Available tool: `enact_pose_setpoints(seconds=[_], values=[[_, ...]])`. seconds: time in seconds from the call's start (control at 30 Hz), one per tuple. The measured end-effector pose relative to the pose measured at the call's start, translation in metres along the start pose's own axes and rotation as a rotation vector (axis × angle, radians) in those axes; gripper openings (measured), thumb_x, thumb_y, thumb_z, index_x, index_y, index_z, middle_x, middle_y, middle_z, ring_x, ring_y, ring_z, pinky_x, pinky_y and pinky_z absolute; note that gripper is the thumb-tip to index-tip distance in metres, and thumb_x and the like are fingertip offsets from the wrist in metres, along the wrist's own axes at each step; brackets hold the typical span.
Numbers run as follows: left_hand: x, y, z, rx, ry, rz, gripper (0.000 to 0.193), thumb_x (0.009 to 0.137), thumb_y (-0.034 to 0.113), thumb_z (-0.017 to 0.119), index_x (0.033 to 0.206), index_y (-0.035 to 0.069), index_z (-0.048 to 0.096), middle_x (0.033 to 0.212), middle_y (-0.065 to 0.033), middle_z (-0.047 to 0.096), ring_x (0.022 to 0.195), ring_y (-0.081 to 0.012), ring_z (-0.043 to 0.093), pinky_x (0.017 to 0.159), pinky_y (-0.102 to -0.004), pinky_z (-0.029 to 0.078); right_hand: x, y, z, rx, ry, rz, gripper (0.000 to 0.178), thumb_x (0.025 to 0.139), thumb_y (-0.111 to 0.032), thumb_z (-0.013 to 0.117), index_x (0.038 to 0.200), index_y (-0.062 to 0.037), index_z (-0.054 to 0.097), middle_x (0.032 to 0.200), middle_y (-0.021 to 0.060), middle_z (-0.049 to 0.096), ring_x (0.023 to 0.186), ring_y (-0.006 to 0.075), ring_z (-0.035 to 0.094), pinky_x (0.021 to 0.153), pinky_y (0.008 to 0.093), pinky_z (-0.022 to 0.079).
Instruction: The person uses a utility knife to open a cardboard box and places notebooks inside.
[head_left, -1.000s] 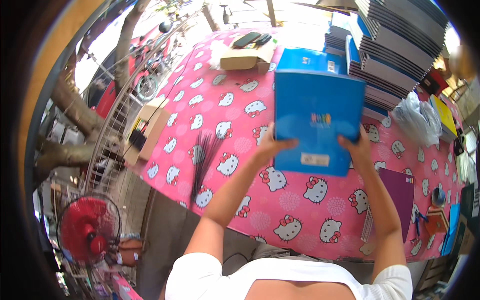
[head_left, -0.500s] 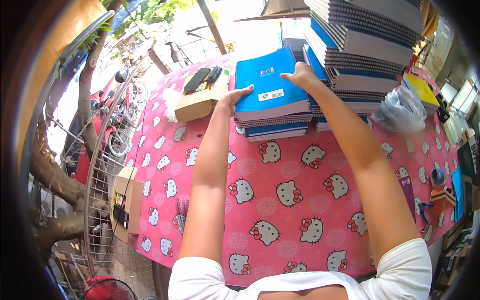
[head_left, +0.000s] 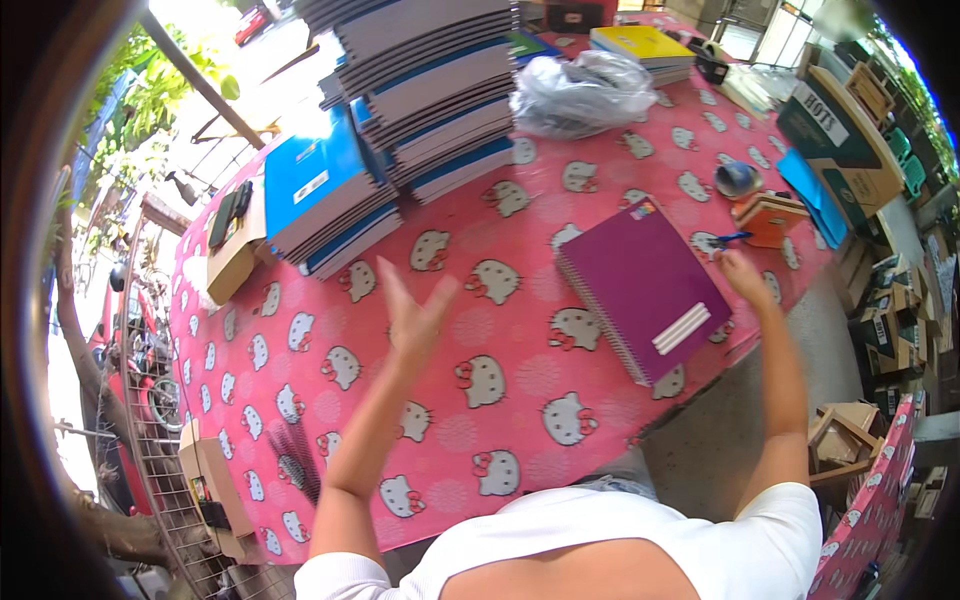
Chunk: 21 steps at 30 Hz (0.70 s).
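Note:
My left hand (head_left: pixel 412 308) is open above the pink tablecloth, thumb and fingers spread, holding nothing. It is just right of a short stack of blue spiral notebooks (head_left: pixel 318 190). At the right, my right hand (head_left: pixel 745 277) has its fingers drawn together beside a slim blue object (head_left: pixel 733 239), perhaps a pen. Whether the fingertips grip it is too small to see. A purple spiral notebook (head_left: pixel 645 285) lies flat and slightly turned between my hands, its coil toward the left.
A tall notebook stack (head_left: pixel 430 95) rises behind the short one. Beyond are a clear plastic bag (head_left: pixel 582 95) and yellow-covered books (head_left: pixel 645 45). An orange box (head_left: pixel 768 220) and a round jar (head_left: pixel 738 180) stand right; a cardboard box (head_left: pixel 235 250) and a hairbrush (head_left: pixel 292 462) are left.
Both hands have left the short blue notebook stack. My left hand drew back toward me, and my right hand moved to the table's right side. The view has turned right.

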<state>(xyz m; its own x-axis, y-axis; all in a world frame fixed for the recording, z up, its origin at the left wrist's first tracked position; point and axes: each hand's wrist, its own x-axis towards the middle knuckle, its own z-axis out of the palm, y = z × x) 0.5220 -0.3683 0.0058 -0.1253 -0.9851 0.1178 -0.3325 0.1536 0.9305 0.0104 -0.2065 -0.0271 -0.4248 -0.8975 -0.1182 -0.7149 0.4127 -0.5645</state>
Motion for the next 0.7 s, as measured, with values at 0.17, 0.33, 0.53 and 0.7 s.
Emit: enact_pose_setpoints(seconds=[0.17,0.33,0.53,0.7], values=[[-0.113,0.053,0.116,-0.501,-0.536,-0.684,0.084,0.079,0.035,0.071,0.136,-0.003,0.023,0.134,-0.0201,0.038,0.124,-0.0221,0.037,0.101,-0.0416,0.032,-0.025,-0.036,0.037,0.279,-0.227,0.110,0.066,0.086,-0.063,0.049,0.106,-0.0010,0.059,0.088,0.0038,0.058,0.089,0.0143,0.052,0.080,0.0303,0.042],[-0.140,0.041,0.195,-0.574,-0.352,-0.602,0.068,0.079,0.038,0.070,0.124,-0.004,0.040,0.120,-0.0187,0.049,0.107,-0.0219,0.050,0.087,-0.0371,0.044,-0.012,-0.047,0.028,0.635,-0.504,0.276,0.066,0.084,-0.064,0.051,0.108,-0.0037,0.060,0.091,0.0047,0.060,0.084,0.0148,0.055,0.071,0.0343,0.045],[-0.138,0.007,0.164,-0.467,-0.313,-0.551,0.062,0.080,0.028,0.070,0.125,-0.003,0.041,0.112,-0.0171,0.056,0.099,-0.0233,0.058,0.086,-0.0361,0.049,-0.100,-0.057,0.040,0.835,-0.722,0.317,0.067,0.080,-0.053,0.065,0.117,0.0011,0.052,0.102,0.0104,0.062,0.090,0.0204,0.061,0.073,0.0376,0.052],[-0.201,-0.006,0.115,-0.161,-0.383,-0.461,0.067,0.082,0.020,0.069,0.134,0.000,0.032,0.119,-0.0154,0.054,0.106,-0.0200,0.056,0.091,-0.0321,0.045,-0.204,-0.017,0.058,0.851,-0.680,0.177,0.058,0.077,-0.021,0.074,0.123,0.0039,0.047,0.101,0.0058,0.060,0.089,0.0150,0.058,0.082,0.0281,0.047]])
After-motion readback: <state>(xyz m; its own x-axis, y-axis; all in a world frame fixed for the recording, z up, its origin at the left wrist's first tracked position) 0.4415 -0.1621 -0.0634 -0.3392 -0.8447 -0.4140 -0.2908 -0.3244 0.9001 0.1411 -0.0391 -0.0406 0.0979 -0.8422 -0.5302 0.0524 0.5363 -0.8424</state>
